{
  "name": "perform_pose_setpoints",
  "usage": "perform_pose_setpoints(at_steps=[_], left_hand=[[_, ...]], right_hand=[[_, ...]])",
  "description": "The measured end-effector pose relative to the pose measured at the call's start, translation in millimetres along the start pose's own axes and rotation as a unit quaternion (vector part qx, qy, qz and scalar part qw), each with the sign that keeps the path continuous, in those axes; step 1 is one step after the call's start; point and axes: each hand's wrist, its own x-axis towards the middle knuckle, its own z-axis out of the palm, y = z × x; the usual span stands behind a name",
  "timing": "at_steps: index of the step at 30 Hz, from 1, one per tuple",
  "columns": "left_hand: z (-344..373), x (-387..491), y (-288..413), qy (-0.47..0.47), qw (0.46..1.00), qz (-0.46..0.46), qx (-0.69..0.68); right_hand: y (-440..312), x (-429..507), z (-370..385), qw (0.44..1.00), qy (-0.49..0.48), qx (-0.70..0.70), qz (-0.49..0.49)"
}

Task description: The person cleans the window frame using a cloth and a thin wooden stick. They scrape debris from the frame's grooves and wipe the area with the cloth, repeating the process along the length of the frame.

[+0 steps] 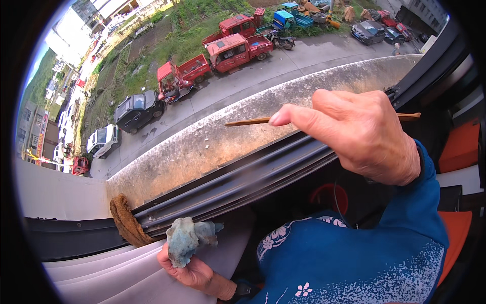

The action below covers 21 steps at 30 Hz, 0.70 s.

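My right hand [357,133] grips a thin wooden stick [248,122] above the window track; one end points left past the index finger, the other sticks out behind the hand. The dark metal window track [235,176] runs diagonally below it. My left hand [195,271], lower down, holds a crumpled, dirty blue-grey cloth [184,241] near the track's near edge. A brown cloth [128,222] lies draped over the track's left end, left of the blue-grey cloth.
Beyond the track lies a stained concrete ledge [171,161], with a road and parked vehicles far below. A pale curtain [114,273] hangs at lower left. A red bucket [330,197] stands in shadow on the inner side. The window frame [425,72] rises at right.
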Motion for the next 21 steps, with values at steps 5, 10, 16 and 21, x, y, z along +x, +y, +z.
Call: perform_pose_setpoints(at_steps=[5,10,16,21], left_hand=[[71,2,4,-0.220,0.975,0.019,-0.005],[164,-3,14,-0.305,0.948,0.066,-0.062],[207,-12,-12,-0.474,0.869,-0.124,-0.067],[188,-36,-36,-0.409,0.885,-0.223,-0.014]], right_hand=[[25,-76,4,0.971,0.045,0.124,0.198],[49,-132,-11,0.943,0.067,0.120,0.305],[60,-160,-28,0.943,0.069,0.077,0.317],[53,-163,-22,0.964,0.001,0.097,0.249]])
